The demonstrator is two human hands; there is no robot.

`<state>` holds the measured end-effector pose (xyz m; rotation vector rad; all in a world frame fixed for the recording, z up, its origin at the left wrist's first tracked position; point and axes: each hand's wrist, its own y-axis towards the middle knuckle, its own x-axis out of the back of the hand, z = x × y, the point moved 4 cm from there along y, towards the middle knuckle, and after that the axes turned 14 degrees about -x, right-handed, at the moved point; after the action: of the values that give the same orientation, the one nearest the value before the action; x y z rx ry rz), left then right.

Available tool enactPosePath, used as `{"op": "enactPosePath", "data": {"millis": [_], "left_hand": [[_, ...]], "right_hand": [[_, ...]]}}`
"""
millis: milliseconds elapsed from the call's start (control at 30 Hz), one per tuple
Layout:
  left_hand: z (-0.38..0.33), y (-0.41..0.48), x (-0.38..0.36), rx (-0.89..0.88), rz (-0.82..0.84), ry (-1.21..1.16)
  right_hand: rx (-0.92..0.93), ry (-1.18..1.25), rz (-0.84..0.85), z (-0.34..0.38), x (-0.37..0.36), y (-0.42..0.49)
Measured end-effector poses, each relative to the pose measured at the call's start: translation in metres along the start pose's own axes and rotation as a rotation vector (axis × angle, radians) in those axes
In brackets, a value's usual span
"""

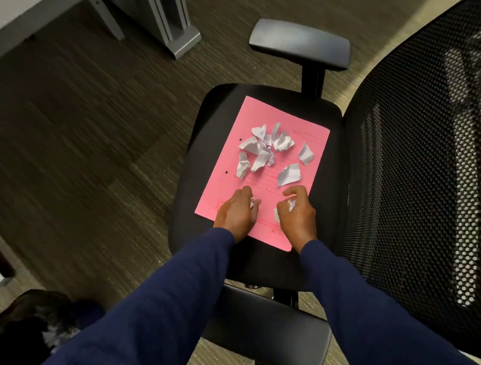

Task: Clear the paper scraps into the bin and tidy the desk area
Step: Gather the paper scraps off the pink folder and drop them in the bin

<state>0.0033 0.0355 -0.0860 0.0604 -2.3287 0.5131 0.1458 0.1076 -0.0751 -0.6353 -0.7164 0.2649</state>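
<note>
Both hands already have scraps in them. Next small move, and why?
Probably reach the right hand forward to the nearest loose white crumpled paper scrap just past its fingers. Both it and the left hand are curled around small scraps, yet a cluster of torn white scraps lies on the pink punched paper sheet on the black office chair seat.

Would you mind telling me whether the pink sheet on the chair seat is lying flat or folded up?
Flat. The pink sheet lies spread on the chair seat, corners and punch holes showing, with paper scraps scattered on top.
</note>
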Motion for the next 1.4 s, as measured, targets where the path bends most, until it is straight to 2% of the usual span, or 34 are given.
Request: {"op": "enactPosePath", "data": {"millis": [200, 400, 600, 700, 833, 1033, 1167, 1333, 1400], "left_hand": [[0.019, -0.035, 0.026, 0.105, -0.174, -0.201], [0.059, -0.086, 0.059, 0.206, -0.413, -0.466], [0.115, -0.163, 0.102, 0.323, -0.604, -0.682], [0.169, -0.220, 0.120, 0.387, -0.733, -0.715], [0.223, -0.289, 0.130, 0.530, -0.824, -0.709], [0.302, -0.386, 0.128, 0.749, -0.938, -0.710], [0.364, -0.461, 0.112, 0.902, -1.062, -0.894], [0.421, -0.520, 0.081, 0.991, -1.191, -1.214], [0.428, -0.537, 0.081, 1.010, -1.237, -1.273]], "right_hand": [[0.039, 0.025, 0.029, 0.023, -0.025, -0.018], [0.089, 0.006, 0.131, 0.056, -0.086, -0.060], [0.207, -0.001, 0.215, 0.084, -0.169, -0.129], [0.215, -0.042, 0.306, 0.091, -0.233, -0.181], [0.212, -0.110, 0.419, 0.085, -0.301, -0.234], [0.120, -0.215, 0.555, 0.055, -0.397, -0.305], [0.032, -0.272, 0.674, 0.018, -0.472, -0.363], [-0.194, -0.302, 0.819, -0.024, -0.535, -0.404], [-0.269, -0.300, 0.848, -0.038, -0.553, -0.415]]}}
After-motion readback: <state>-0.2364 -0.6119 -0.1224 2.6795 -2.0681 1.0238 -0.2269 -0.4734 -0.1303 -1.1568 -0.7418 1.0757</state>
